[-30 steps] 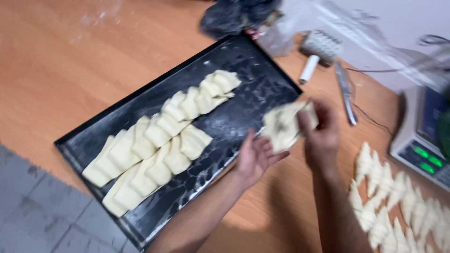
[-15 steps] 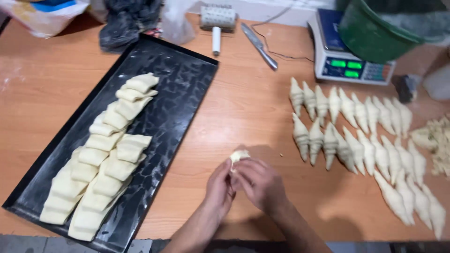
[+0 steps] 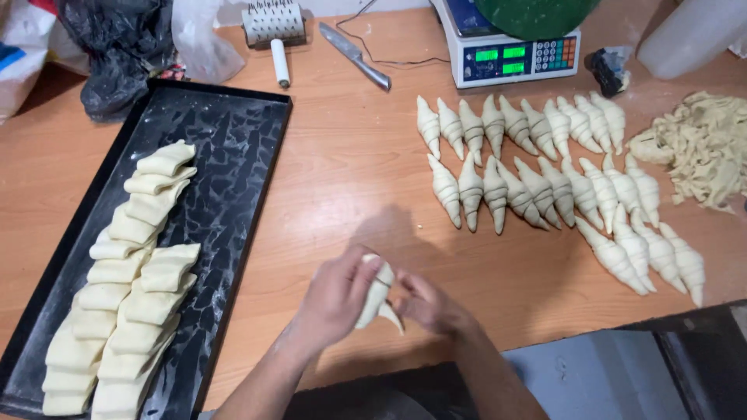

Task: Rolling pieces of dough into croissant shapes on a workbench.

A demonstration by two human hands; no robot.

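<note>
While pinched between left hand (image 3: 336,294) and right hand (image 3: 429,305) above near tabletop (image 3: 342,187) edge, dough piece (image 3: 375,294) upright-tilted, long axis near-far, both grips closed on it, rolled croissants (image 3: 545,187) far right.

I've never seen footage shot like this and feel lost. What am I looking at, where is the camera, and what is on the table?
The camera sits on a person's head and looks down at their own bare hands over a wooden table. The left hand and right hand together hold one piece of dough, partly rolled. On the left lies a black tray with flat folded dough pieces in two rows. On the right lie rows of rolled dough shapes, beside a heap of dough scraps. At the far edge are a scale, a knife and a spiked roller.
</note>
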